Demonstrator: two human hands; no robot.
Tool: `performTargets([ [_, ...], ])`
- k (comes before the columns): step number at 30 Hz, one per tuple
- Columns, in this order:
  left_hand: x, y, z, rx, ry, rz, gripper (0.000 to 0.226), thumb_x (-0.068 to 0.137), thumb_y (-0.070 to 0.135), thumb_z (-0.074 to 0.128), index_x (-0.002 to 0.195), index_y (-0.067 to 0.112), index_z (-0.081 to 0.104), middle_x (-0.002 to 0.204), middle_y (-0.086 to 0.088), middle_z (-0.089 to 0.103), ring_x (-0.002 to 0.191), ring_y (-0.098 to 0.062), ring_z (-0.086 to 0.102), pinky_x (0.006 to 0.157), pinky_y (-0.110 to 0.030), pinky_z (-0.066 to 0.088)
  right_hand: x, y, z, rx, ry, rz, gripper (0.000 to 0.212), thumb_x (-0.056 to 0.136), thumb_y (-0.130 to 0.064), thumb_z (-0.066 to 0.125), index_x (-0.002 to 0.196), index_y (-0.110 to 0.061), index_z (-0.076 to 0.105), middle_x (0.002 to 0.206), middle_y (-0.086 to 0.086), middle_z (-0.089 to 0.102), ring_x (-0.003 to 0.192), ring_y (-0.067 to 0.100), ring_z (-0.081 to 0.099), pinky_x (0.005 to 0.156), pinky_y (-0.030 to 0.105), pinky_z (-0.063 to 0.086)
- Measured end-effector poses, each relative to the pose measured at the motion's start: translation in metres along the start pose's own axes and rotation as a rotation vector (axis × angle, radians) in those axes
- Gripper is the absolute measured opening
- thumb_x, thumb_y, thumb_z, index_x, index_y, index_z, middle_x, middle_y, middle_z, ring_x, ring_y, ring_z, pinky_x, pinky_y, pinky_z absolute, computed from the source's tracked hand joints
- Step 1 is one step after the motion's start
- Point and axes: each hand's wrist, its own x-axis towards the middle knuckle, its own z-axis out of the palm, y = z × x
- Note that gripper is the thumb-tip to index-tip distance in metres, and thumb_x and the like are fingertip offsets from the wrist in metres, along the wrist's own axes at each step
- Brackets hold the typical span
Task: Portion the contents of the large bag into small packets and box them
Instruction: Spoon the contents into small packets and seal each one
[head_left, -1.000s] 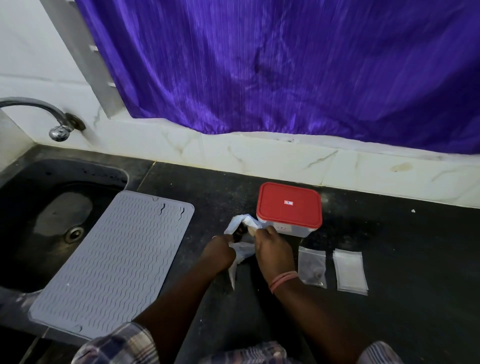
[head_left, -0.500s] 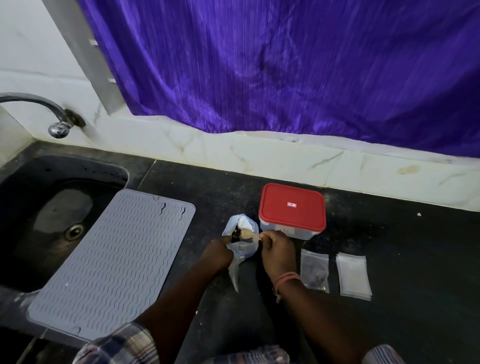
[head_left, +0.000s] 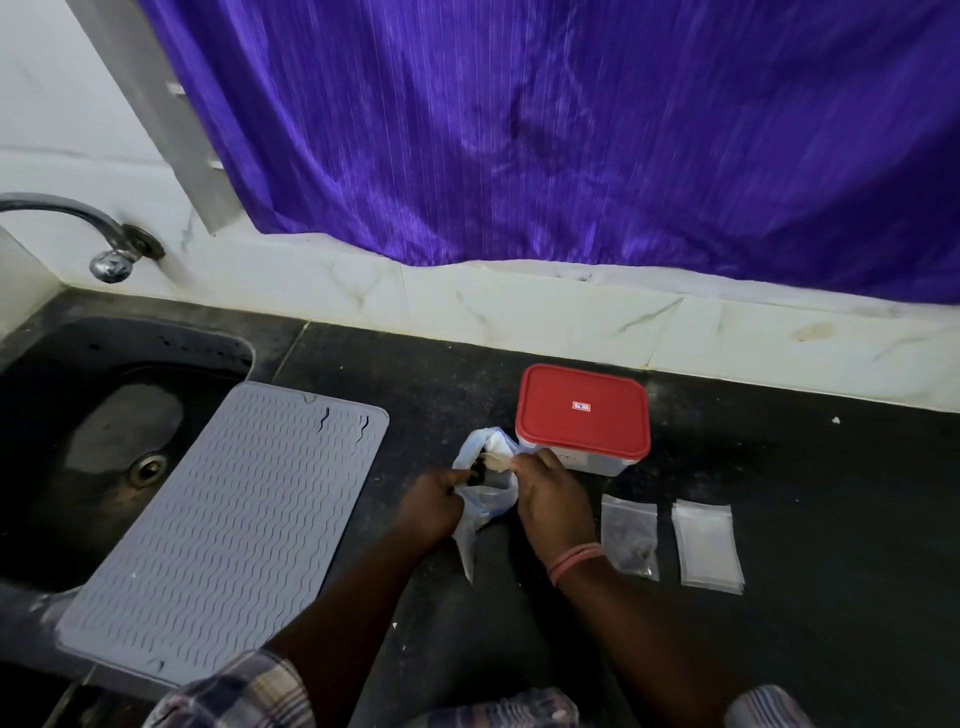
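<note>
your left hand pinches plastic bag mouth | right hand fingers clamp a small packet at the opening — red-lidded box just behind | filled packet, empty stack to the right

Two bare forearms reach in from below, both sleeves rolled short in a pale plaid of grey, lilac and cream checks, and there on the wrist just behind the right hand sit a couple of thin pinkish-orange bands.
</note>
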Motion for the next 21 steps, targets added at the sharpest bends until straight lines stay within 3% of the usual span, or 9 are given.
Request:
performTargets([
  [2, 0.000, 0.000, 0.000, -0.011, -0.004, -0.008, 0.048, 0.093, -0.006, 0.044, 0.125, 0.019, 0.070, 0.112, -0.010, 0.072, 0.102, -0.025, 0.070, 0.069, -0.022, 0.050, -0.001, 0.000, 0.003, -0.060, -0.026, -0.033, 0.020, 0.088, -0.010, 0.062, 0.106, -0.020, 0.065, 0.101, 0.001, 0.061, 0.083, 0.017, 0.063, 0.070, 0.029, 0.051],
  [6, 0.003, -0.004, 0.001, -0.016, -0.001, -0.011, 0.046, 0.092, -0.005, 0.046, 0.125, 0.017, 0.071, 0.113, -0.013, 0.073, 0.099, -0.023, 0.070, 0.072, -0.022, 0.050, -0.003, -0.001, 0.005, -0.053, -0.081, -0.009, 0.019, 0.091, -0.013, 0.058, 0.107, -0.022, 0.064, 0.103, -0.001, 0.060, 0.088, 0.016, 0.063, 0.075, 0.028, 0.053],
  [10, 0.005, -0.009, 0.001, -0.031, -0.012, -0.027, 0.047, 0.093, -0.003, 0.047, 0.131, 0.016, 0.067, 0.124, -0.013, 0.069, 0.110, -0.025, 0.068, 0.088, -0.032, 0.053, 0.003, 0.000, 0.003, -0.028, -0.086, 0.088, 0.015, 0.093, -0.014, 0.056, 0.099, -0.021, 0.068, 0.098, -0.001, 0.063, 0.088, 0.016, 0.064, 0.076, 0.030, 0.054],
  [13, 0.007, -0.011, 0.001, -0.057, -0.031, -0.049, 0.049, 0.092, -0.002, 0.048, 0.135, 0.018, 0.064, 0.127, -0.013, 0.068, 0.112, -0.025, 0.066, 0.095, -0.037, 0.055, 0.010, -0.005, 0.002, 0.115, -0.122, 0.260, 0.018, 0.097, -0.019, 0.055, 0.093, -0.019, 0.073, 0.092, -0.002, 0.069, 0.088, 0.013, 0.064, 0.082, 0.030, 0.054],
  [17, 0.006, -0.008, 0.003, -0.122, -0.025, -0.061, 0.048, 0.093, -0.005, 0.047, 0.136, 0.011, 0.063, 0.127, -0.014, 0.067, 0.116, -0.028, 0.064, 0.102, -0.041, 0.052, 0.012, -0.005, 0.008, 0.404, -0.144, 0.647, 0.016, 0.095, -0.020, 0.062, 0.091, -0.019, 0.077, 0.089, -0.001, 0.075, 0.086, 0.015, 0.069, 0.084, 0.034, 0.056],
  [21, 0.006, -0.010, 0.003, -0.172, -0.026, -0.055, 0.051, 0.090, -0.007, 0.047, 0.134, 0.012, 0.064, 0.129, -0.010, 0.066, 0.117, -0.024, 0.064, 0.104, -0.042, 0.051, 0.010, -0.003, 0.009, 0.694, -0.154, 0.872, 0.015, 0.096, -0.020, 0.062, 0.092, -0.018, 0.076, 0.072, 0.004, 0.073, 0.065, 0.016, 0.068, 0.073, 0.038, 0.062],
])
